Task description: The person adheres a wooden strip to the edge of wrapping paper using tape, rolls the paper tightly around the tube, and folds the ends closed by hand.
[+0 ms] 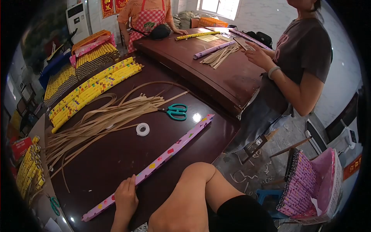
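Observation:
A long pink patterned tube (170, 151) lies slantwise across the dark table, from the near left to the middle right. My left hand (126, 195) is closed on its lower part, fingers pressed together against the tube. At the bottom, my bent right arm (185, 193) folds back toward the camera, so my right hand is out of sight. Beyond the tube sit a roll of white tape (142, 129) and green-handled scissors (177, 112). Beside them spreads a loose heap of thin brown strips (112, 114).
Yellow patterned tubes (96, 89) are stacked at the table's far left. A second table (232, 77) holds more tubes and strips. A person (305, 54) on the right holds a phone; another person (148, 15) stands behind. A pink-lined basket (326, 185) of tubes is at lower right.

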`<state>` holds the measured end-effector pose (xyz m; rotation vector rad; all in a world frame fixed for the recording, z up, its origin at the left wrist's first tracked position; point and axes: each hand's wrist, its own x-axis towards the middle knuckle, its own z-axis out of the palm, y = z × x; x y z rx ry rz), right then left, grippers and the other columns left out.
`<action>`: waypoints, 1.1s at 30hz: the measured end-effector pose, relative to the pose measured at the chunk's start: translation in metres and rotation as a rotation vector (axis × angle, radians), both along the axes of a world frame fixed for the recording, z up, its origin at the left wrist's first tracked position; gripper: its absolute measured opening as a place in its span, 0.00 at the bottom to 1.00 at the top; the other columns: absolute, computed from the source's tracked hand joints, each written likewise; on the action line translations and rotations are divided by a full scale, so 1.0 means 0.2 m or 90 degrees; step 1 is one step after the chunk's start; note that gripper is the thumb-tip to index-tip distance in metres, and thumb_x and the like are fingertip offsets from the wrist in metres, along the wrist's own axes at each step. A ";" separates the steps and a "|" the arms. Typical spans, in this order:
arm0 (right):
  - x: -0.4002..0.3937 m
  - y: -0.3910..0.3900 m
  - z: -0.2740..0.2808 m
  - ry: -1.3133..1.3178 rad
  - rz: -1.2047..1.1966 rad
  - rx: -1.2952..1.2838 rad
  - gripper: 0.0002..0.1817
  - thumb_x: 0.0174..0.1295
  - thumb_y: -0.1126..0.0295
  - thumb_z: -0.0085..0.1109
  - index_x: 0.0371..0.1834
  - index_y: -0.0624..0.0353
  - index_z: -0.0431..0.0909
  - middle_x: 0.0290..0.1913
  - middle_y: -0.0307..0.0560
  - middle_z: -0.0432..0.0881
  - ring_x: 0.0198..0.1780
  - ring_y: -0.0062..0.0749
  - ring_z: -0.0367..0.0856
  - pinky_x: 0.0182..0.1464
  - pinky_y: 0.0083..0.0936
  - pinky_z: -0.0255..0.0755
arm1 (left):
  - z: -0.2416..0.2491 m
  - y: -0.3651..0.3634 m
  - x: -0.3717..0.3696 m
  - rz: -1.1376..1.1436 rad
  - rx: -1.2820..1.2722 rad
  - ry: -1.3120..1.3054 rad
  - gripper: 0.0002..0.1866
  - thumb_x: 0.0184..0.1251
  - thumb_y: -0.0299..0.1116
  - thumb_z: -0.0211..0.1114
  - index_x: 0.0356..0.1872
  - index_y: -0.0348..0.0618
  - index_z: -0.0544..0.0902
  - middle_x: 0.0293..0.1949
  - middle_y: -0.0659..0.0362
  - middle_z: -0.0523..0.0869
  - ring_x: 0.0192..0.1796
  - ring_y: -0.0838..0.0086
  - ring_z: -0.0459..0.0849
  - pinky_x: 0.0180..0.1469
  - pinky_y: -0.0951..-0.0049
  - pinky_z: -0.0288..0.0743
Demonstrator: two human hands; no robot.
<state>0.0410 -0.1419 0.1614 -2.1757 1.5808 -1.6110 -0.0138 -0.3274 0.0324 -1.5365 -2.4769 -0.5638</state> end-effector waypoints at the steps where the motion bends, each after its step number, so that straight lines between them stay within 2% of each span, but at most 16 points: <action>1: -0.01 -0.02 0.00 0.005 -0.002 -0.005 0.14 0.62 0.63 0.70 0.36 0.63 0.79 0.36 0.47 0.84 0.41 0.35 0.84 0.44 0.30 0.77 | 0.00 0.00 0.00 0.000 0.000 0.000 0.22 0.55 0.16 0.62 0.55 0.27 0.78 0.44 0.48 0.84 0.45 0.57 0.84 0.48 0.62 0.78; 7: -0.06 0.14 0.12 0.043 -0.018 -0.027 0.14 0.62 0.63 0.70 0.35 0.63 0.79 0.36 0.47 0.84 0.40 0.35 0.84 0.43 0.31 0.77 | -0.02 -0.01 -0.02 -0.008 0.033 0.028 0.22 0.54 0.17 0.63 0.53 0.28 0.79 0.43 0.48 0.84 0.44 0.56 0.84 0.47 0.61 0.78; 9: -0.05 0.19 0.17 0.055 -0.025 -0.024 0.14 0.62 0.63 0.70 0.35 0.63 0.79 0.36 0.47 0.84 0.40 0.35 0.84 0.43 0.31 0.77 | 0.01 -0.03 0.00 -0.007 -0.014 0.026 0.22 0.54 0.18 0.63 0.54 0.30 0.79 0.43 0.47 0.84 0.45 0.55 0.84 0.47 0.60 0.78; 10: -0.04 0.24 0.22 -0.224 -0.175 -0.149 0.22 0.62 0.68 0.67 0.55 0.59 0.69 0.33 0.45 0.84 0.35 0.32 0.84 0.39 0.26 0.77 | 0.01 -0.04 0.00 -0.009 -0.038 0.025 0.22 0.55 0.18 0.64 0.54 0.30 0.79 0.44 0.46 0.84 0.45 0.54 0.84 0.47 0.59 0.78; 11: -0.04 0.30 0.27 -0.503 -0.326 -0.275 0.37 0.62 0.74 0.65 0.75 0.56 0.60 0.30 0.42 0.83 0.30 0.29 0.83 0.34 0.21 0.76 | 0.00 -0.03 0.00 -0.016 -0.033 0.027 0.22 0.55 0.18 0.64 0.54 0.30 0.79 0.44 0.46 0.84 0.45 0.54 0.84 0.47 0.59 0.78; 12: -0.14 0.34 0.26 -0.484 -0.425 -0.405 0.48 0.64 0.77 0.60 0.82 0.50 0.40 0.26 0.38 0.79 0.23 0.19 0.75 0.30 0.14 0.69 | -0.01 -0.02 0.00 -0.003 -0.010 -0.002 0.22 0.55 0.18 0.63 0.55 0.30 0.78 0.44 0.46 0.84 0.46 0.54 0.84 0.48 0.59 0.78; 14: -0.28 0.46 0.18 -0.608 -0.259 -0.696 0.40 0.65 0.78 0.53 0.80 0.55 0.48 0.17 0.35 0.66 0.16 0.18 0.61 0.27 0.17 0.60 | -0.02 -0.01 0.00 0.003 0.013 -0.030 0.22 0.56 0.18 0.63 0.55 0.30 0.78 0.44 0.46 0.84 0.47 0.54 0.83 0.48 0.59 0.79; 15: -0.31 0.51 0.16 -0.605 -0.263 -0.698 0.40 0.65 0.78 0.53 0.80 0.55 0.48 0.17 0.35 0.66 0.16 0.18 0.61 0.27 0.17 0.60 | -0.01 -0.01 0.00 0.006 -0.003 -0.029 0.23 0.56 0.17 0.63 0.56 0.30 0.78 0.45 0.46 0.84 0.47 0.54 0.83 0.49 0.59 0.78; 17: -0.34 0.58 0.14 -0.719 -0.126 -0.814 0.36 0.65 0.78 0.48 0.78 0.53 0.53 0.16 0.33 0.60 0.15 0.19 0.53 0.24 0.18 0.54 | 0.00 -0.02 0.01 0.008 -0.024 -0.032 0.23 0.56 0.17 0.62 0.56 0.30 0.78 0.45 0.46 0.84 0.48 0.54 0.83 0.50 0.59 0.78; 18: -0.36 0.60 0.12 -0.698 -0.116 -0.809 0.43 0.64 0.78 0.49 0.82 0.46 0.44 0.18 0.35 0.63 0.16 0.20 0.56 0.23 0.19 0.56 | 0.00 -0.02 0.01 0.015 -0.032 -0.037 0.24 0.56 0.17 0.62 0.57 0.29 0.77 0.46 0.46 0.84 0.49 0.54 0.83 0.51 0.60 0.78; 21: -0.34 0.59 0.13 -0.675 -0.132 -0.813 0.44 0.64 0.78 0.49 0.82 0.43 0.41 0.18 0.34 0.63 0.16 0.19 0.56 0.22 0.19 0.55 | 0.01 -0.01 0.01 0.023 -0.045 -0.059 0.25 0.55 0.16 0.62 0.58 0.29 0.77 0.47 0.46 0.83 0.49 0.54 0.83 0.51 0.60 0.78; 22: -0.33 0.57 0.14 -0.696 -0.144 -0.835 0.36 0.63 0.79 0.48 0.77 0.48 0.56 0.17 0.34 0.62 0.15 0.19 0.55 0.23 0.19 0.55 | 0.01 -0.01 0.01 0.029 -0.045 -0.070 0.25 0.55 0.16 0.62 0.58 0.28 0.77 0.47 0.46 0.83 0.49 0.54 0.83 0.52 0.60 0.78; 28: -0.35 0.59 0.13 -0.697 -0.111 -0.848 0.40 0.62 0.79 0.49 0.79 0.41 0.51 0.17 0.35 0.61 0.14 0.20 0.55 0.21 0.20 0.55 | 0.03 0.00 0.02 0.047 -0.089 -0.045 0.25 0.55 0.16 0.62 0.58 0.27 0.76 0.47 0.45 0.83 0.50 0.54 0.83 0.54 0.60 0.77; 29: -0.35 0.60 0.13 -0.697 -0.110 -0.858 0.40 0.62 0.79 0.49 0.78 0.40 0.52 0.17 0.35 0.62 0.14 0.20 0.56 0.21 0.20 0.55 | 0.11 0.04 0.06 0.041 -0.092 -0.047 0.25 0.55 0.16 0.62 0.58 0.27 0.76 0.47 0.45 0.83 0.50 0.54 0.83 0.54 0.60 0.77; 31: -0.35 0.62 0.13 -0.684 -0.109 -0.867 0.40 0.62 0.79 0.49 0.78 0.40 0.52 0.17 0.35 0.62 0.14 0.20 0.56 0.21 0.20 0.55 | 0.33 0.16 0.16 0.117 -0.115 -0.174 0.27 0.53 0.09 0.60 0.59 0.26 0.75 0.48 0.42 0.83 0.51 0.49 0.82 0.54 0.58 0.77; 33: -0.35 0.63 0.12 -0.674 -0.106 -0.873 0.40 0.62 0.79 0.49 0.78 0.40 0.52 0.17 0.35 0.62 0.14 0.20 0.56 0.20 0.20 0.55 | 0.36 0.17 0.18 0.126 -0.112 -0.198 0.27 0.53 0.09 0.59 0.59 0.26 0.75 0.48 0.42 0.83 0.51 0.49 0.82 0.54 0.59 0.77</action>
